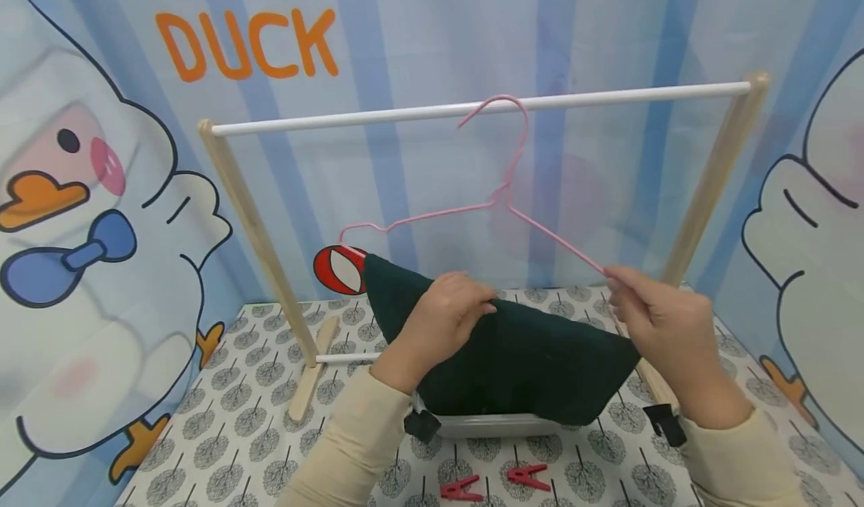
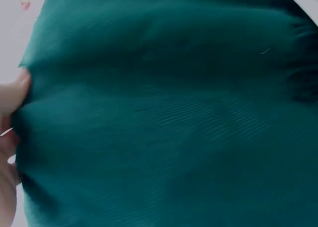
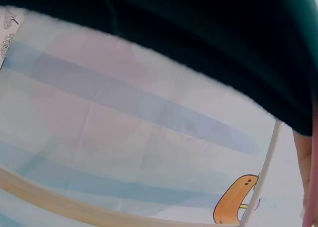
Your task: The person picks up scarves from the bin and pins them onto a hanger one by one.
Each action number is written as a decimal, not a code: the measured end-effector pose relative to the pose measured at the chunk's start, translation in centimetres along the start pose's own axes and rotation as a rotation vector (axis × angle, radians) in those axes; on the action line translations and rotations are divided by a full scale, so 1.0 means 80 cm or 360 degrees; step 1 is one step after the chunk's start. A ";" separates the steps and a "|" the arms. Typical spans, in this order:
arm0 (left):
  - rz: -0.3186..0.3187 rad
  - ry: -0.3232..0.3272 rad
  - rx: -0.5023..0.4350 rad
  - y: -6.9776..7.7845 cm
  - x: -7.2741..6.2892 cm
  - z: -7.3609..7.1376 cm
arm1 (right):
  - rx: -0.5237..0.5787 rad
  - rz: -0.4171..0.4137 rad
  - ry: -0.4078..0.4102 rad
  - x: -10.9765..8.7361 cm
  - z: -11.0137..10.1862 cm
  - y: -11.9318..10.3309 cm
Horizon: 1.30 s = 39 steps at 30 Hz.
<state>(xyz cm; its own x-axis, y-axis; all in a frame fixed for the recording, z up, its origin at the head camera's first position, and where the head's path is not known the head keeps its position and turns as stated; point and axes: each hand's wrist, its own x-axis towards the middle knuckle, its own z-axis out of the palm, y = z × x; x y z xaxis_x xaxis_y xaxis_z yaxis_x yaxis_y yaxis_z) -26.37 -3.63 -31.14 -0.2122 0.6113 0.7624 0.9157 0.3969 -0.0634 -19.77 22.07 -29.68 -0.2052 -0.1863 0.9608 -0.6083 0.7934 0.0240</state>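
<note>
A pink wire hanger is held up in front of the rack, its hook overlapping the white rail in the head view. Dark green cloth hangs slanting below the hanger, its upper left corner by the hanger's left end. With curled fingers and thumb, my left hand grips the cloth's upper edge near the middle. My right hand pinches the hanger's right end, above the cloth's right corner. Green cloth fills most of the left wrist view. The hanger's lower part is mostly hidden behind the cloth.
The rack's white rail runs between two wooden posts. Partly covered by the cloth, a white tray sits on the tree-patterned tablecloth. Nearer lie a red clothespin and a second red clothespin. A striped curtain stands behind.
</note>
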 end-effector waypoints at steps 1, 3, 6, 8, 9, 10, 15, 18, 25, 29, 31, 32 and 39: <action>-0.0019 0.0007 -0.0007 -0.001 -0.002 -0.002 | -0.0005 0.0000 0.0001 0.000 -0.001 0.000; -0.0049 0.0108 0.0020 -0.004 -0.009 -0.007 | -0.0007 -0.0008 -0.0005 0.000 -0.001 0.001; -0.0206 0.0462 0.0153 -0.015 -0.029 -0.018 | -0.0020 0.0010 -0.0012 -0.002 -0.003 0.003; -0.0464 0.0662 0.0193 -0.024 -0.049 -0.022 | -0.0026 0.0047 -0.0010 -0.004 -0.005 0.005; -0.0632 0.0707 0.0170 -0.028 -0.059 -0.024 | -0.0025 0.0071 -0.0005 -0.004 -0.007 0.006; -0.0820 0.0711 0.0107 -0.031 -0.070 -0.024 | -0.0022 0.0088 0.0001 -0.005 -0.008 0.007; -0.1658 0.0441 -0.0450 -0.037 -0.111 -0.015 | 0.0005 0.0100 0.0017 -0.005 -0.008 0.010; -0.1822 0.0392 -0.0727 -0.040 -0.119 -0.004 | 0.0011 0.0078 0.0026 -0.004 -0.008 0.010; -0.1843 0.0515 -0.0925 -0.045 -0.108 0.003 | -0.0033 0.0044 0.0012 -0.008 -0.011 0.009; -0.1754 0.0685 -0.0979 -0.044 -0.098 -0.007 | -0.0066 0.0029 0.0004 -0.011 -0.012 0.009; -0.1659 0.0790 -0.1010 -0.044 -0.092 -0.015 | -0.0074 0.0023 0.0002 -0.012 -0.012 0.009; -0.1602 0.0827 -0.1017 -0.044 -0.090 -0.018 | -0.0073 0.0022 0.0003 -0.012 -0.013 0.009; -0.1658 0.0764 -0.0895 -0.051 -0.096 -0.026 | -0.0050 0.0096 0.0035 -0.007 -0.016 0.009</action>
<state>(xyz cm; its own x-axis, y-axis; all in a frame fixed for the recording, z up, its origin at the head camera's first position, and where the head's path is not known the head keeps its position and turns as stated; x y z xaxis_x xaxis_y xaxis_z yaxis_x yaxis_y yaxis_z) -27.76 -11.40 -35.41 -0.8774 -0.1669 0.4498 0.4342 0.1225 0.8924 -19.13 23.51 -29.83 -0.2235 -0.1253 0.9666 -0.5707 0.8207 -0.0256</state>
